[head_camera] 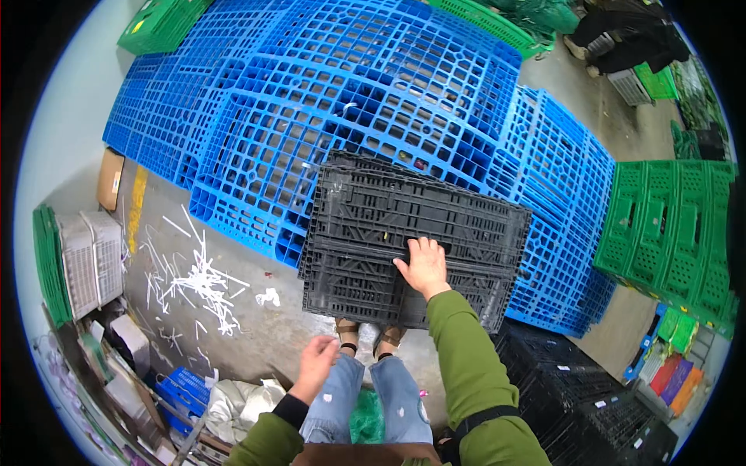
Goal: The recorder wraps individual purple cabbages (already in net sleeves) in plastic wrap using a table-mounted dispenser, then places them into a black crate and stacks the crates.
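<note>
Black folded plastic crates (361, 233) lie stacked flat in front of me, over the near edge of blue plastic pallets (280, 140). On the top crate, right of its middle, rests my right hand (425, 265), its fingers at the central bar; whether they grip it I cannot tell. My left hand (317, 364) hangs in the air below the crates' near edge, fingers loosely bent, with nothing visible in it. Under the near edge my sandalled feet show on the floor.
Stacked black crates (559, 384) stand at lower right, green crates (664, 233) at far right. White strips (204, 285) litter the floor at left. Folded white crates (90, 262) stand by the left wall, a blue basket (183, 396) lower left. A person in dark clothing (629, 35) is at upper right.
</note>
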Demonstrator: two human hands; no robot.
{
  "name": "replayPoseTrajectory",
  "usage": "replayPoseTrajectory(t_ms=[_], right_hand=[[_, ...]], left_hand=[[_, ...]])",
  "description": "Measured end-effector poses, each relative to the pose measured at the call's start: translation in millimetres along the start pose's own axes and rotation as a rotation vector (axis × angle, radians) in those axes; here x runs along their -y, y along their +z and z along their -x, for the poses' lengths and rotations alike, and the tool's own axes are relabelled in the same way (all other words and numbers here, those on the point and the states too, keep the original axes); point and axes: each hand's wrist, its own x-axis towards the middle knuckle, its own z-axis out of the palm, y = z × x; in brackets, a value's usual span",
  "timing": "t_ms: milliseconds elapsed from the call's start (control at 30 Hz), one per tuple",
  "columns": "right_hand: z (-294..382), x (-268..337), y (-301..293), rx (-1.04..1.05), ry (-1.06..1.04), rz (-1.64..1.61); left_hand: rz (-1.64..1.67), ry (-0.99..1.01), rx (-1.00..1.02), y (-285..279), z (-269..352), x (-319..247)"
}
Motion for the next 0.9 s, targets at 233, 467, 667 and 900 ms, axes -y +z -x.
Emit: replayPoseTrajectory(t_ms=[233, 467, 667, 900], right_hand=[[-28.7, -7.3, -124.6, 0.328, -0.134, 0.061], [-57.9, -10.0, -175.2, -0.59, -0.211, -0.151], [30.1, -87.5, -52.5, -0.207, 0.444, -0.471], [38.3, -97.1, 16.7, -0.087, 0.491, -0.273]], left_hand=[[-0.689, 0.966, 0.113, 131.8, -66.0, -69.0], [-1.444, 1.134, 0.111, 181.6, -127.9, -85.4], [-1.359, 1.003, 0.622, 141.8, 8.3, -114.3], [-1.857, 1.267, 0.446, 139.8, -107.5, -66.8]])
